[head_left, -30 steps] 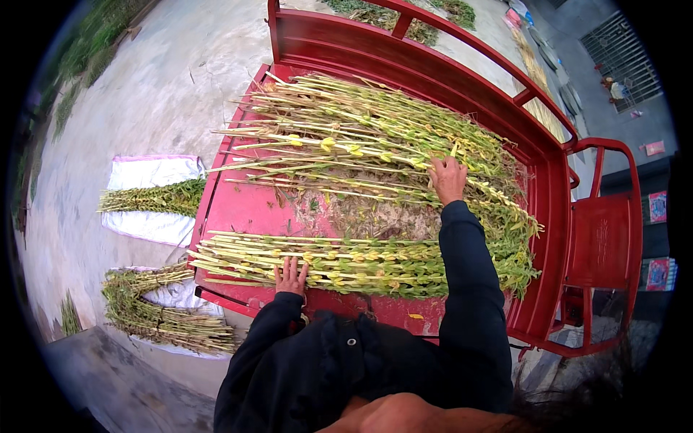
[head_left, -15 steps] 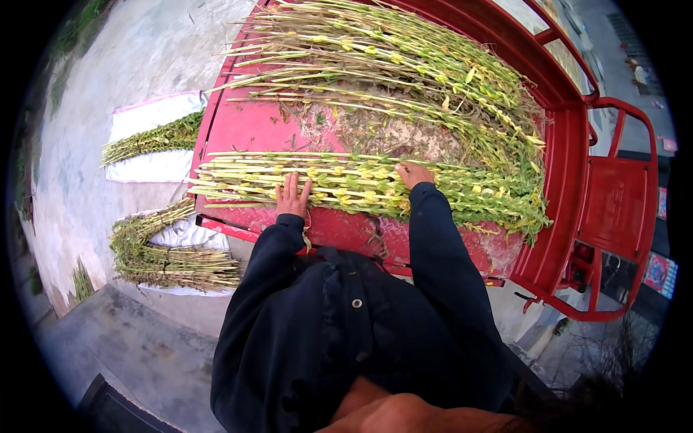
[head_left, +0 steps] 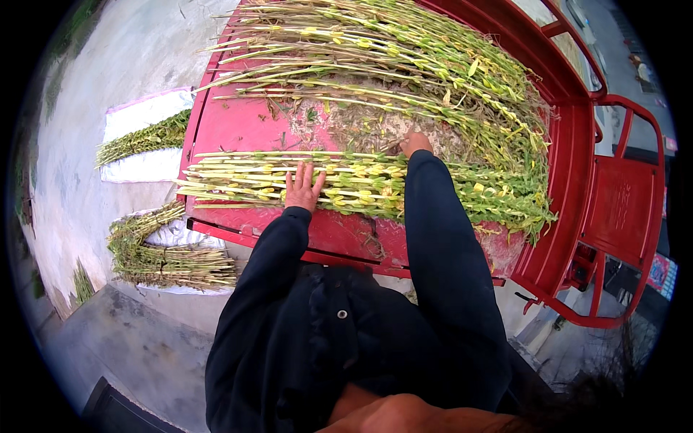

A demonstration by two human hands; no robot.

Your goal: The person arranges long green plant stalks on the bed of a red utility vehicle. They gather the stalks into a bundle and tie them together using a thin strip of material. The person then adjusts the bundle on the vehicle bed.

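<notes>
On the red cargo bed (head_left: 249, 130) a near row of cut green stalks with yellow-green pods (head_left: 361, 180), which look like sesame, lies crosswise. My left hand (head_left: 303, 189) rests flat on its left part, fingers spread. My right hand (head_left: 416, 143) is just past the row's far edge, over dry plant debris (head_left: 375, 126). Its fingers are curled together; a thin brownish bit shows by the fingertips, too small to name. A larger layer of similar stalks (head_left: 390, 54) covers the far side of the bed, leafy tops to the right.
Red rails (head_left: 570, 144) and a red seat-like panel (head_left: 617, 209) stand at the right end. On the concrete ground at left, a bundle of stalks (head_left: 144, 137) lies on a white sheet (head_left: 144, 169). Another tied bundle (head_left: 173, 265) lies nearer.
My right hand has moved from the near row of stalks to the debris beyond it, arm stretched farther out. Against the stalks, my left hand has slid slightly rightward, still flat.
</notes>
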